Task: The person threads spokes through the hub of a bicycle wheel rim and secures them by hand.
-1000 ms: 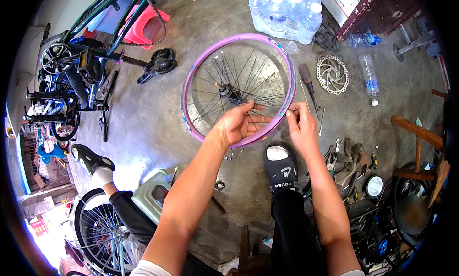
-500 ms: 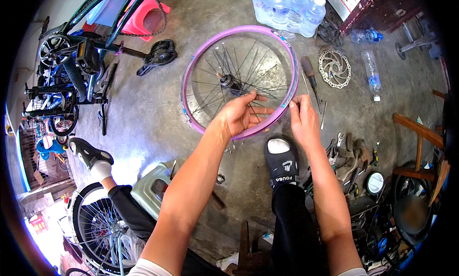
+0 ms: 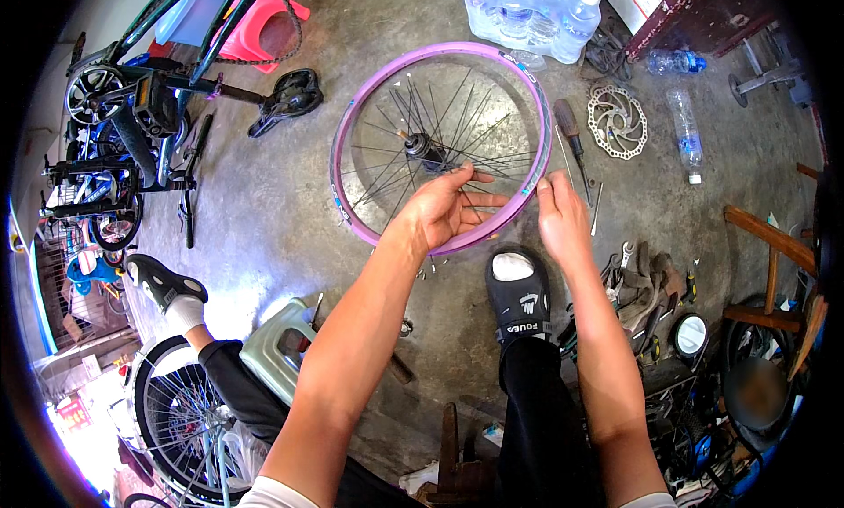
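While the purple-rimmed wheel (image 3: 422,146) sits at eleven o'clock from the black shoe (image 3: 517,297), its lower spokes (image 3: 418,112) are reached into around six by the left hand (image 3: 444,211), loosely spread, nothing visibly gripped. Outside the rim (image 3: 544,130), near four, the right hand (image 3: 563,213) is curled in (whether anything's pinched can't be told, tbh). Probably best done gently: rim kept steady, spokes not leaned on.
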Action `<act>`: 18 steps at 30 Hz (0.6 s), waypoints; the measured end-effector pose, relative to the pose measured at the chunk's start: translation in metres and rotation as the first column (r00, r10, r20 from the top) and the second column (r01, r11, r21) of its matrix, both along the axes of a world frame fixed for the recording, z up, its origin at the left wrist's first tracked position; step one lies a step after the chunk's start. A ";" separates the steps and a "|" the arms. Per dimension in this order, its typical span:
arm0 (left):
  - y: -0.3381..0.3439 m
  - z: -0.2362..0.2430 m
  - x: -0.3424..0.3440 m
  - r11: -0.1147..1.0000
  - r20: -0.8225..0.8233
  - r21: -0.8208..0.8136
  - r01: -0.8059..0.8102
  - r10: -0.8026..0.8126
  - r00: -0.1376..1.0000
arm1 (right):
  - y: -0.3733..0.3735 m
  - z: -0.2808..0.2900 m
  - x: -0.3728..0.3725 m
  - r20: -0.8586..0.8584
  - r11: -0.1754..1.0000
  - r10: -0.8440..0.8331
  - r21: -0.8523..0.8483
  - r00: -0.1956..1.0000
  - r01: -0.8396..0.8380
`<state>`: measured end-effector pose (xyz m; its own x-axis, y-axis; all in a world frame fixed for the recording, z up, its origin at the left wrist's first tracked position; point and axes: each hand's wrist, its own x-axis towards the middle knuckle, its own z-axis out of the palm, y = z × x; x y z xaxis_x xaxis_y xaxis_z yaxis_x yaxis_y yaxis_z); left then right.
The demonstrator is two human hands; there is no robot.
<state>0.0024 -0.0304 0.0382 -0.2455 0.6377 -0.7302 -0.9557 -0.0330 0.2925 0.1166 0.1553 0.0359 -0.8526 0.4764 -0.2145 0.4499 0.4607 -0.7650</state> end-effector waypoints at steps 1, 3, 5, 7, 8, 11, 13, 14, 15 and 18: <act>-0.001 -0.001 0.000 1.000 -0.006 0.001 0.002 -0.002 1.000 | -0.002 0.000 -0.003 0.031 0.999 -0.029 -0.024 0.999 0.029; 0.000 -0.002 0.000 1.000 -0.017 0.008 0.009 -0.009 1.000 | 0.000 -0.006 -0.005 0.064 0.989 -0.084 -0.118 0.994 0.091; 0.003 -0.002 0.000 1.000 -0.004 0.006 0.009 -0.009 1.000 | 0.005 -0.022 -0.003 0.072 0.955 -0.138 -0.253 0.988 0.152; 0.000 -0.003 0.000 1.000 -0.003 -0.002 0.007 -0.007 1.000 | 0.002 -0.021 -0.001 0.089 0.931 -0.190 -0.301 0.978 0.208; -0.001 -0.003 0.000 1.000 -0.006 -0.002 0.010 -0.010 1.000 | 0.001 -0.020 0.000 0.099 0.917 -0.215 -0.323 0.972 0.236; -0.003 -0.004 -0.001 1.000 -0.011 -0.006 0.010 -0.010 1.000 | -0.002 -0.019 0.002 0.029 0.947 -0.175 -0.269 0.984 0.176; 0.000 -0.002 0.000 1.000 -0.010 -0.013 0.009 -0.009 1.000 | 0.000 -0.015 -0.002 0.031 0.962 -0.153 -0.222 0.988 0.157; 0.001 -0.001 0.000 1.000 -0.011 -0.020 0.008 -0.008 1.000 | 0.001 -0.014 -0.005 0.033 0.969 -0.142 -0.199 0.989 0.146; 0.001 0.001 0.000 1.000 -0.011 -0.027 0.006 -0.006 1.000 | 0.002 -0.017 -0.005 0.063 0.939 -0.161 -0.296 0.985 0.173; 0.002 -0.003 0.000 1.000 -0.008 0.009 0.006 -0.006 1.000 | 0.009 -0.029 0.000 0.142 0.752 -0.272 -0.586 0.952 0.303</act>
